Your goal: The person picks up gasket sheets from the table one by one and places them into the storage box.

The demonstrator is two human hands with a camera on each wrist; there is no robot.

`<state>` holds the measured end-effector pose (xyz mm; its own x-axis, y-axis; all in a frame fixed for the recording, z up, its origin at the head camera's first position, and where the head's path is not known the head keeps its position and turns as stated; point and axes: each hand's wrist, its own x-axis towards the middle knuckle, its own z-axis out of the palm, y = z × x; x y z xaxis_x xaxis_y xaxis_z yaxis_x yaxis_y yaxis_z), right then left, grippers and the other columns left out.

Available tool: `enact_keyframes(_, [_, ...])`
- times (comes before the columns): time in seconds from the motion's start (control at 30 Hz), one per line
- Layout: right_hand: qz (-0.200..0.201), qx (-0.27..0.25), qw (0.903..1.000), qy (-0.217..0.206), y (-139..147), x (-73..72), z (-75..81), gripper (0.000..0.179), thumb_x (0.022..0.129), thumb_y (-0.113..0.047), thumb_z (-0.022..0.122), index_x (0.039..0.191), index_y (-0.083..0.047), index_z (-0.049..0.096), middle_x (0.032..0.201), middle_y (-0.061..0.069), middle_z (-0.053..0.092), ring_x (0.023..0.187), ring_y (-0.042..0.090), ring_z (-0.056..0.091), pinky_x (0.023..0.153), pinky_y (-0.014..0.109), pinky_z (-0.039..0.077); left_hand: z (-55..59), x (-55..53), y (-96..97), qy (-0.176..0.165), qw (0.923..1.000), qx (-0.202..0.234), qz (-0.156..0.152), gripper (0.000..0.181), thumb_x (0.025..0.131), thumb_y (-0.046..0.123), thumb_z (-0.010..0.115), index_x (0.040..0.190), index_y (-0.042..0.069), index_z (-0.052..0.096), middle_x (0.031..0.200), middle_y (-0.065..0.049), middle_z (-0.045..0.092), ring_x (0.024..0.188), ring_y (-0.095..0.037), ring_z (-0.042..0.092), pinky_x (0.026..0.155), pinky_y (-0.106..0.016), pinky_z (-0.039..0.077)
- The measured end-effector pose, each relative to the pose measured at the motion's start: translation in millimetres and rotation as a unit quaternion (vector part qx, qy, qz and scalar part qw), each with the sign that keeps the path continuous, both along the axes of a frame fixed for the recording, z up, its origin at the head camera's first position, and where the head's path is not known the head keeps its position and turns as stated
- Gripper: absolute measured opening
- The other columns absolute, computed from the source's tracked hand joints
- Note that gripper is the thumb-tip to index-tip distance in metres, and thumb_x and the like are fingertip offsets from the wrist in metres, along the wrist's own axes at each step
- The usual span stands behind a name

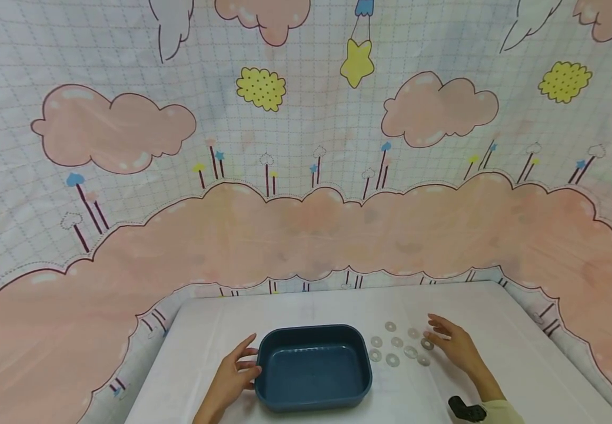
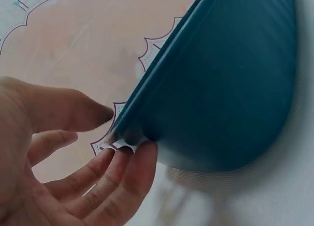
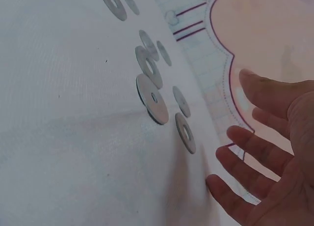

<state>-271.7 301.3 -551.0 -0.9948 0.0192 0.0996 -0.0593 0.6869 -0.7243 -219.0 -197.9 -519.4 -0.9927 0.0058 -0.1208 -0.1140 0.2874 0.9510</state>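
Note:
A dark blue rectangular plastic basin [image 1: 313, 371] stands on the white table with nothing inside. At its left side is my left hand [image 1: 234, 368], the fingertips right at the outer wall. In the left wrist view the thumb [image 2: 83, 110] lies near the rim and the other fingers are loosely bent beside the basin's wall [image 2: 230, 88]. Several flat metal washers [image 1: 411, 352] lie spread to the right of the basin. My right hand [image 1: 454, 341] hovers beside the rightmost washer [image 1: 427, 344], holding nothing. The right wrist view shows its fingers [image 3: 255, 152] spread apart, near another washer [image 3: 185, 132].
The white tabletop [image 1: 518, 341] carries the basin and washers. Behind it and along both sides hangs a printed cloth [image 1: 338, 235] with clouds and stars. A black wrist strap [image 1: 466, 409] and a pale sleeve [image 1: 502, 412] show on the right arm.

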Motion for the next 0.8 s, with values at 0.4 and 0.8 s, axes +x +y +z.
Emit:
enact_keyframes(0.4, [-0.02, -0.009, 0.9997, -0.012, 7, 4.8, -8.0, 0.048, 0.09, -0.02, 0.069, 0.133, -0.003, 0.059, 0.126, 0.02, 0.065, 0.112, 0.037, 0.063, 0.09, 0.047, 0.052, -4.7, 4.2, -1.1, 0.001, 0.9997, 0.023, 0.004, 0.074, 0.079, -0.005, 0.068, 0.147, 0.003, 0.042, 0.126, -0.024, 0.055, 0.091, -0.018, 0.061, 0.061, -0.035, 0.058])
enact_keyframes(0.8, [-0.037, 0.031, 0.9984, -0.029, 14, 0.1, -15.4, 0.039, 0.084, -0.027, 0.076, 0.116, -0.005, 0.071, 0.105, 0.013, 0.068, 0.086, 0.02, 0.055, 0.07, 0.029, 0.044, -9.1, 4.6, -0.2, -0.003, 0.9997, 0.017, 0.016, 0.071, 0.08, -0.007, 0.067, 0.146, 0.003, 0.043, 0.125, -0.023, 0.056, 0.09, -0.019, 0.061, 0.061, -0.036, 0.057])
